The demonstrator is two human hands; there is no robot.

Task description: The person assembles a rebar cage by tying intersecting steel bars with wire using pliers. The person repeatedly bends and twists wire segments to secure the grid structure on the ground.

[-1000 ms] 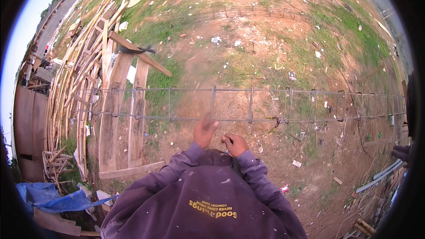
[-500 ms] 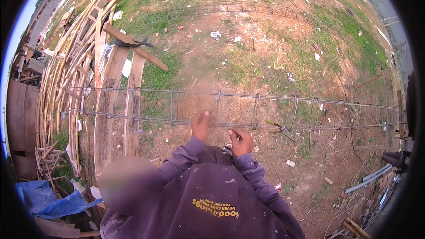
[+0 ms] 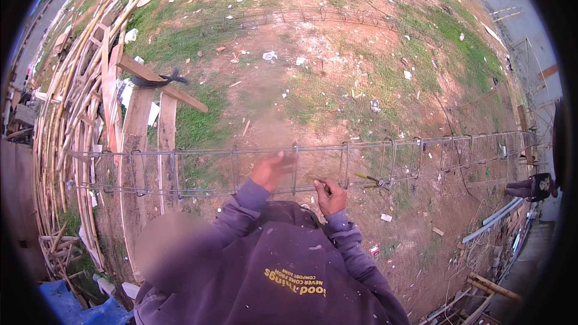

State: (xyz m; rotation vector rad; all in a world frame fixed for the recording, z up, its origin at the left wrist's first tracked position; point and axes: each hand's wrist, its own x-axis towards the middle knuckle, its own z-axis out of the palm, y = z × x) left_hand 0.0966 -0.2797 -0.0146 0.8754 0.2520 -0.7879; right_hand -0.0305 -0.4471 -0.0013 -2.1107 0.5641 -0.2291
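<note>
A long steel rebar cage (image 3: 205, 192) with evenly spaced stirrups stretches across in front of me from left to right. Over it, my left hand (image 3: 270, 171) reaches between the long bars, fingers stretched out towards a stirrup (image 3: 294, 174); its fingertips look hazy. By the near bar, my right hand (image 3: 330, 197) is closed in a pinch, thumb against fingers. What it pinches, if anything, is too small to make out. Just right of that hand, pincers (image 3: 378, 183) with yellow-green handles rest on the cage's near bars.
Wooden planks (image 3: 137, 123) and a stack of bamboo poles (image 3: 66, 102) lie at the left. Black tie wire (image 3: 159, 81) loops over a wooden crosspiece (image 3: 186, 97). A second rebar cage (image 3: 301, 17) lies farther off. At the right edge is another person (image 3: 531, 187), near grey pipes (image 3: 492, 221).
The view has shifted, so the surroundings sit farther left. My left hand has gone farther over the cage, closer to the stirrup. The right hand, still pinched, is now at the near bar.
</note>
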